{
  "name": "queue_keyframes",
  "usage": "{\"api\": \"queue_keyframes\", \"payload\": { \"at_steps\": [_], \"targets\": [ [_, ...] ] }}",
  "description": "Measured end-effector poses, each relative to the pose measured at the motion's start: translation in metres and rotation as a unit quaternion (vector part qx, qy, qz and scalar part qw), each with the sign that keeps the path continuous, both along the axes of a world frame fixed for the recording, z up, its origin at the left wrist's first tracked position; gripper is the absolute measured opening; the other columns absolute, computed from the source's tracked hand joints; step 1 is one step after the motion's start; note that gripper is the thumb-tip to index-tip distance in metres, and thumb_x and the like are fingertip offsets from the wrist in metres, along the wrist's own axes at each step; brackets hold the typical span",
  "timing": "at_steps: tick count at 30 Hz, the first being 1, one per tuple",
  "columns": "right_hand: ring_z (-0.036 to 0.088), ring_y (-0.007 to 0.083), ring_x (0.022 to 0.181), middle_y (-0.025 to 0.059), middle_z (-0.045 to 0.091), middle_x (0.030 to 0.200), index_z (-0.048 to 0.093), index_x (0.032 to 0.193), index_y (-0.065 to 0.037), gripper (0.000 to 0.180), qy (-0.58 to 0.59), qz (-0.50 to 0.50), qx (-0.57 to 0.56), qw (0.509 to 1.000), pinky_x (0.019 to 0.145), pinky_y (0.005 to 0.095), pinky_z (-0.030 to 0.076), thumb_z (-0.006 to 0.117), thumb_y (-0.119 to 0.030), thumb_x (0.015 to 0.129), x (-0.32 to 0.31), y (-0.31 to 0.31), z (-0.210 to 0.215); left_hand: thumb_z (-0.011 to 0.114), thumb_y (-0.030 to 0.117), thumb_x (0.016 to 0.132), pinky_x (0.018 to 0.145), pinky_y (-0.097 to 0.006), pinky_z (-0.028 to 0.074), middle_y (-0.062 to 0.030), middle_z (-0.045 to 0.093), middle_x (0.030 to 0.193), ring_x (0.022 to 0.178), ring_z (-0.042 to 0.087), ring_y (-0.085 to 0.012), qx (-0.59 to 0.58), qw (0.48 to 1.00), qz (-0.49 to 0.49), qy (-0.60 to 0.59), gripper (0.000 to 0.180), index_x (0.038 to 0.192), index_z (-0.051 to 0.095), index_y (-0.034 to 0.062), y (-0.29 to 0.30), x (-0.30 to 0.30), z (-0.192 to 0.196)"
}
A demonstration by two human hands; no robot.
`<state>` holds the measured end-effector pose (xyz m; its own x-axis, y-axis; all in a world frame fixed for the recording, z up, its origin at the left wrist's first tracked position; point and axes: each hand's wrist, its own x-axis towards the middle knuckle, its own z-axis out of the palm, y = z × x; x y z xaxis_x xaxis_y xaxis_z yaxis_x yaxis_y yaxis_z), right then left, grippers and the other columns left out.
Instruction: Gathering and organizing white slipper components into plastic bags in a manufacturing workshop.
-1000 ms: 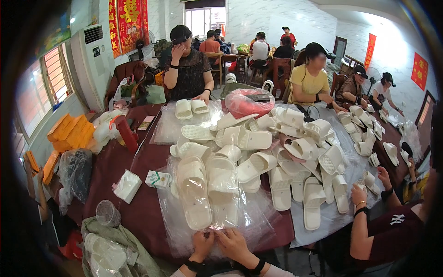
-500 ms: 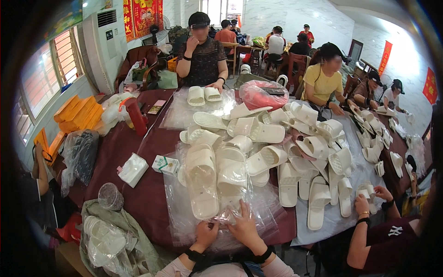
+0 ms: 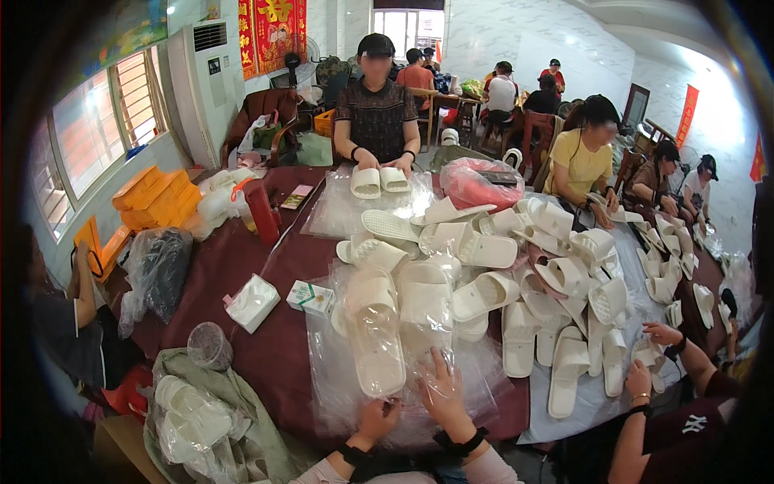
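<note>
Two white slippers lie side by side in front of me, a left one point(image 3: 377, 343) and a right one point(image 3: 426, 310). Shiny clear plastic covers at least the right slipper, and a stack of clear plastic bags point(image 3: 330, 395) spreads beneath them. My left hand point(image 3: 377, 421) is closed at the near edge of the plastic, its fingertips pinching the bag just below the left slipper's end. With fingers stretched out, my right hand point(image 3: 445, 399) rests on the plastic near the end of the right slipper. Black bands circle both my wrists.
Loose white slippers point(image 3: 568, 367) pile up to the right. Left are a tissue pack point(image 3: 252, 303), a small box point(image 3: 311, 298) and a plastic tub point(image 3: 210, 345). A sack point(image 3: 242, 395) holds bagged slippers. Across the table, a person point(image 3: 376, 121) handles slippers; a co-worker's hands point(image 3: 649, 355) are at right.
The view has shifted, so the scene sits farther right. My hands stay at the bag's near edge. The person opposite has lowered a hand from the face to the slippers.
</note>
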<state>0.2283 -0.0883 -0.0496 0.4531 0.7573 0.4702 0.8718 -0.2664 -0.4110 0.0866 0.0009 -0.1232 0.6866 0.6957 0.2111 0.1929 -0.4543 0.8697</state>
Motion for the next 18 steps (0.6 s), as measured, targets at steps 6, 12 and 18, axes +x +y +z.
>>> {"api": "queue_keyframes", "payload": {
  "at_steps": [6, 12, 18],
  "targets": [
    [0.059, 0.036, 0.09, 0.0172, 0.061, 0.101, 0.053, 0.118, -0.007, 0.038, 0.218, 0.078, -0.012, 0.973, 0.078, 0.0399, 0.048, 0.061, -0.019, 0.083, -0.017, 0.009, 0.001, 0.061, 0.01, 0.082, 0.053, -0.032, 0.046, -0.0164, 0.064, 0.075, 0.06, 0.061, -0.0194, -0.058, 0.994, -0.028, -0.083, 0.016, 0.095, 0.06, -0.0003, -0.002, 0.002, -0.008],
    [0.06, 0.0312, 0.085, 0.0136, 0.063, 0.098, 0.05, 0.122, -0.007, 0.044, 0.158, 0.171, -0.047, 0.971, 0.077, 0.0371, 0.048, 0.063, -0.021, 0.082, -0.003, 0.012, -0.041, 0.06, 0.009, 0.08, 0.065, -0.037, 0.048, -0.0183, 0.062, 0.086, 0.074, 0.061, -0.0311, -0.077, 0.991, -0.075, -0.08, 0.021, 0.099, 0.06, 0.0001, 0.002, 0.002, -0.011],
    [0.055, 0.0174, 0.084, 0.0087, 0.059, 0.096, 0.054, 0.111, -0.002, 0.041, 0.479, 0.161, -0.001, 0.863, 0.073, 0.0309, 0.047, 0.07, -0.023, 0.08, -0.02, 0.018, -0.016, 0.059, 0.013, 0.078, 0.076, -0.039, 0.048, -0.0197, 0.061, 0.099, 0.09, 0.06, -0.0357, 0.039, 0.983, -0.149, -0.097, 0.029, 0.105, 0.06, 0.0024, 0.006, -0.001, -0.022]
  ]
}}
